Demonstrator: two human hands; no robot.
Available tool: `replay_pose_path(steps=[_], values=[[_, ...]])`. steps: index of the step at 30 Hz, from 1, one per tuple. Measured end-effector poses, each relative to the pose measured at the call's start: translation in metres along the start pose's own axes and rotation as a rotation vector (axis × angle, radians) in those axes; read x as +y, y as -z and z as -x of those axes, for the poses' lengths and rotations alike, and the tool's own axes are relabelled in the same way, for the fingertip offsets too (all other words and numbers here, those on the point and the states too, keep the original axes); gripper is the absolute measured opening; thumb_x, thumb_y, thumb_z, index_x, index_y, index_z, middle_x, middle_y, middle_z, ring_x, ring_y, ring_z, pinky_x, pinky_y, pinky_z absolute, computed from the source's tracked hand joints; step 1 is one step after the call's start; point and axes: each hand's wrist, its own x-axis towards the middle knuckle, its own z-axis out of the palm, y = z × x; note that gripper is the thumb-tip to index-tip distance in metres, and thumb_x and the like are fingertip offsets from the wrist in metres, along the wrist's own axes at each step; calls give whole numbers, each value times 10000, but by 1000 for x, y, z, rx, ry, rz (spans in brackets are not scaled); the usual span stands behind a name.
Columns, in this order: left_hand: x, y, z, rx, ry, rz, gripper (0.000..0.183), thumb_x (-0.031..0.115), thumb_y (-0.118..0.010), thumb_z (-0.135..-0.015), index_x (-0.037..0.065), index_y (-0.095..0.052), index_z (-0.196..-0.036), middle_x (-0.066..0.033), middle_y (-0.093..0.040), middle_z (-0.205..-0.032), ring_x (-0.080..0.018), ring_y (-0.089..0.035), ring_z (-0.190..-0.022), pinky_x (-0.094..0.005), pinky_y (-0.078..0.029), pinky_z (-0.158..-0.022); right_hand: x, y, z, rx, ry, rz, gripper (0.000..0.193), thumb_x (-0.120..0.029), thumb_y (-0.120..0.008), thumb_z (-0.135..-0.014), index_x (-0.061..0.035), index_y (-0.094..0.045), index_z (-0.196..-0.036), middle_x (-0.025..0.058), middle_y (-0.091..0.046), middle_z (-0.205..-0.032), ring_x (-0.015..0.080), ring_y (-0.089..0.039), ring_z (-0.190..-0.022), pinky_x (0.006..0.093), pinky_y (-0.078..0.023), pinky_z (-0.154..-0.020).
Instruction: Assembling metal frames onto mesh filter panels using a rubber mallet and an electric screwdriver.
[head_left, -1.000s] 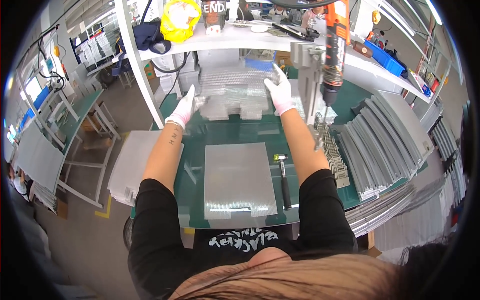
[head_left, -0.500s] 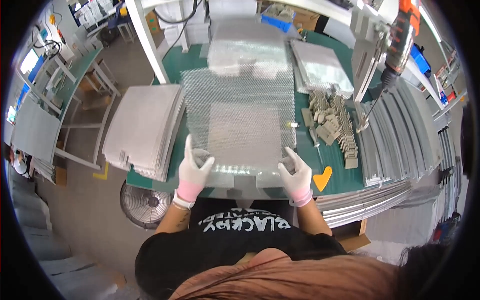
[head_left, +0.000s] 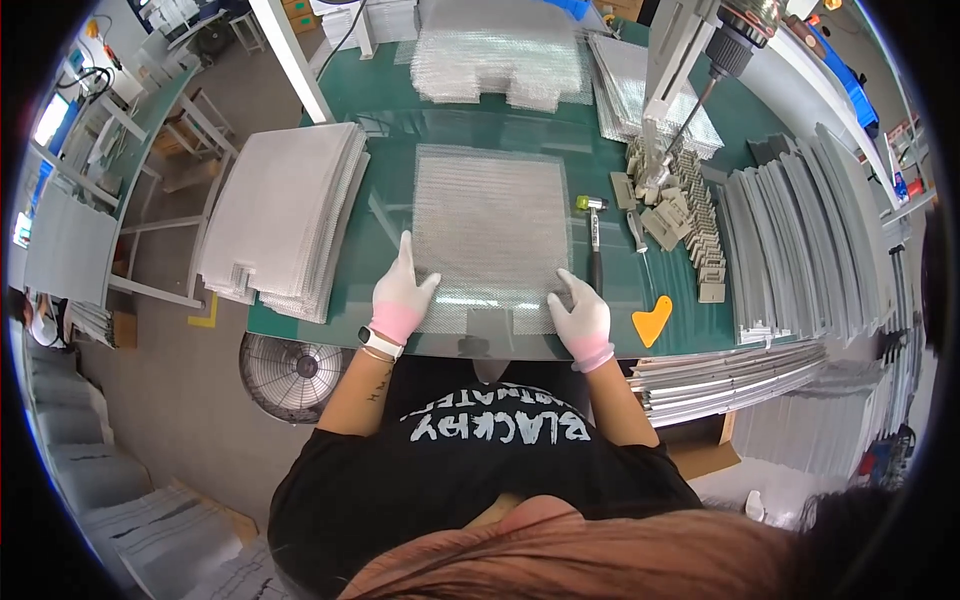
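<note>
Left hand (head_left: pixel 404 296): thumb spread wide from the fingers, over the near left edge of the mesh sheet (head_left: pixel 490 220). Right hand (head_left: pixel 580 315): narrower thumb gap, at the near right edge; can't tell from my head view if it's pinching. Sheet lies flat between both hands, mostly extending beyond them on the green table (head_left: pixel 385 115). Mallet (head_left: pixel 595 240) just right of sheet, then orange scraper (head_left: pixel 652 322), metal brackets (head_left: pixel 705 240). White sheet stack (head_left: pixel 280 200) on left, clear-wrapped stack (head_left: pixel 500 55) beyond.
</note>
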Motion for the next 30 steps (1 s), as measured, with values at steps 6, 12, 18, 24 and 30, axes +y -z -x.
replay_pose_path(steps=[6,12,18,24,30], values=[[-3,0,0,-94,77,49,871,286,-703,-846,23,-223,-1523,-235,-600,-1266,-374,-625,-1090,-410,-514,-905,0,-1,-1,-95,30,190,437,-209,-666,-868,-75,-583,-1275,164,-658,-1050,338,-647,-944,407,-527,-820],[-5,-1,-1,-54,79,-3,867,261,-741,-817,10,-278,-1506,-184,-648,-1170,-332,-631,-1076,-384,-506,-901,-8,2,-4,-170,-35,224,444,-223,-659,-874,-78,-559,-1281,155,-630,-1035,340,-634,-950,420,-526,-818],[-3,2,-5,-113,95,-18,881,323,-714,-830,44,-248,-1523,-215,-601,-1266,-351,-611,-1127,-411,-506,-918,-4,0,-2,-165,-54,274,448,-211,-672,-859,-87,-562,-1275,157,-610,-1069,343,-627,-942,420,-520,-819],[17,14,-10,-178,258,-89,867,316,-740,-805,69,-299,-1509,-197,-534,-1361,-357,-566,-1191,-423,-484,-955,-23,13,-14,-261,-95,365,446,-266,-671,-862,-99,-573,-1264,174,-600,-1051,354,-621,-934,427,-517,-826],[-20,-6,-11,-143,-312,-536,633,324,-578,-900,136,-395,-1477,-180,-396,-1505,-395,-360,-1379,-567,-255,-1136,-2,50,-108,-146,290,247,257,-293,-639,-841,-64,-700,-939,191,-606,-913,365,-620,-903,444,-502,-807]])
